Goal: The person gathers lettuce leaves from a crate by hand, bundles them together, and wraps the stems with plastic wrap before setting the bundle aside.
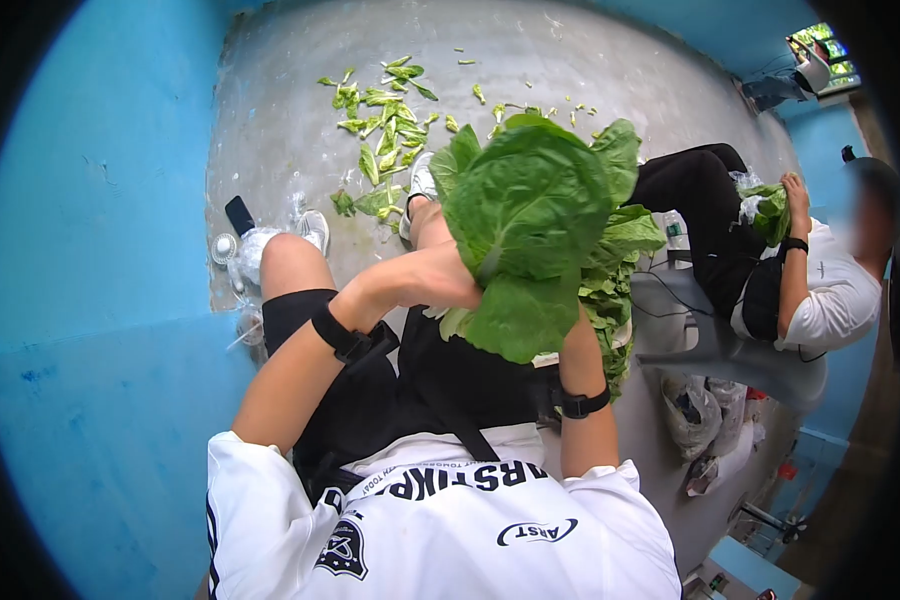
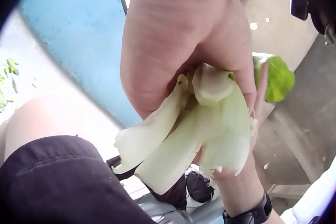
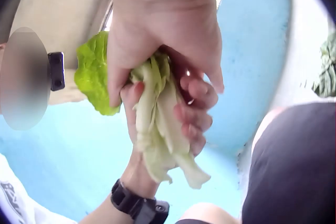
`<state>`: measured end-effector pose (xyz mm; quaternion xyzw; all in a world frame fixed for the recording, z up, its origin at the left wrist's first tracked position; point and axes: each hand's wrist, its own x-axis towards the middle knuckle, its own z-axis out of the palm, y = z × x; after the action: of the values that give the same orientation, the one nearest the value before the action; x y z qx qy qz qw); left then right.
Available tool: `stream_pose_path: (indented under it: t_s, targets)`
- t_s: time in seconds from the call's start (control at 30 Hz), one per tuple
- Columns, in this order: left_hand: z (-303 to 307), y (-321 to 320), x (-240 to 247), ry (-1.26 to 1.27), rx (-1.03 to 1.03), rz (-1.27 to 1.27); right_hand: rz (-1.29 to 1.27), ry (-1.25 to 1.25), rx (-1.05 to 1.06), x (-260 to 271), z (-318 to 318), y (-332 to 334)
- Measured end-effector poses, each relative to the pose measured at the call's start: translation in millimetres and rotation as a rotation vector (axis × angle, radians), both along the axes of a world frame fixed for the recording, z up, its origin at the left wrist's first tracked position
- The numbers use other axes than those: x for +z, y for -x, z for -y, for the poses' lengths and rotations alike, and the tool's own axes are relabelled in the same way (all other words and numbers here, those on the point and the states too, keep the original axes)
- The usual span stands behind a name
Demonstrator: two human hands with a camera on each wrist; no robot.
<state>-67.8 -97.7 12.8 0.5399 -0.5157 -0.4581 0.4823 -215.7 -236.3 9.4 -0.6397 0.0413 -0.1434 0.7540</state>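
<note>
- Foliage of the leafy-green bundle [image 1: 530, 190] covers the right hand [image 3: 165, 32] in the head view; only its forearm shows.
- Right fingertips mostly hidden in wrist views too; exact contact can't be told.
- Left hand [image 1: 440, 277]: fingers curled round the pale stalks [image 3: 160, 108], plain in the right wrist view.
- Right hand: thumb and fingers straddle the same bundle, gripping it.
- Bundle sits between both hands, up over the lap; stalk ends poke out past the fingers.
- Loose leaves [image 1: 395, 112] scattered on the floor [image 1: 290, 110] ahead.
- Pile of greens [image 1: 600, 290] beside right forearm, partly blocked by the bundle.
- Seated person [image 1: 835, 285] at right, holding more greens; plastic bags [image 1: 692, 412] near their chair [image 1: 760, 370], contents unclear.
</note>
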Motion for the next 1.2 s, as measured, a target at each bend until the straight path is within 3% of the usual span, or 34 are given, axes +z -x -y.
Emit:
stream_pose_path:
  t_s: [0.07, 0.27, 0.3, 0.37, 0.4, 0.47, 0.57, 0.63, 0.87, 1.13, 1.2]
  targets:
    - [8.3, 4.2, 2.8, -0.025, -0.005, -0.039, 0.071, -0.094, -0.069, 0.7, -5.6, -5.0]
    - [22.9, -4.0, 23.4, -0.366, 0.051, 0.233, 0.316, -0.376, -0.284, 6.5, -13.7, -24.7]
    - [18.2, -8.1, 20.1, -0.272, 0.138, 0.008, 0.353, -0.506, -0.318, 10.8, -10.1, -30.0]
    - [15.6, -8.0, 8.2, -0.151, 0.279, -0.418, 0.375, -0.432, -0.359, 24.7, -4.1, -36.4]
    - [17.5, -5.8, 9.8, -0.147, 0.28, -0.419, 0.389, -0.363, -0.39, 34.8, -4.1, -39.3]
    - [23.4, -2.2, 14.3, -0.035, 0.446, -1.178, 0.47, -0.329, -0.321, 47.0, -9.4, -48.0]
    - [24.6, 0.7, 20.5, 0.095, 0.514, -1.273, 0.505, -0.518, -0.193, 46.1, -14.5, -58.2]
    - [25.8, 2.1, 21.6, 0.158, 0.562, -1.331, 0.348, -0.573, -0.224, 33.3, -14.8, -63.1]
    - [32.8, 11.1, 20.0, 0.354, 0.822, -1.309, 0.285, -0.505, -0.218, 20.8, -32.6, -55.8]
    - [12.9, 2.1, 44.9, 0.215, 0.424, -1.336, 0.203, -0.41, -0.233, 14.6, -34.0, -45.6]
    - [12.2, -0.5, 39.1, 0.225, 0.337, -1.531, 0.183, -0.388, -0.234, 8.2, -33.4, -78.1]
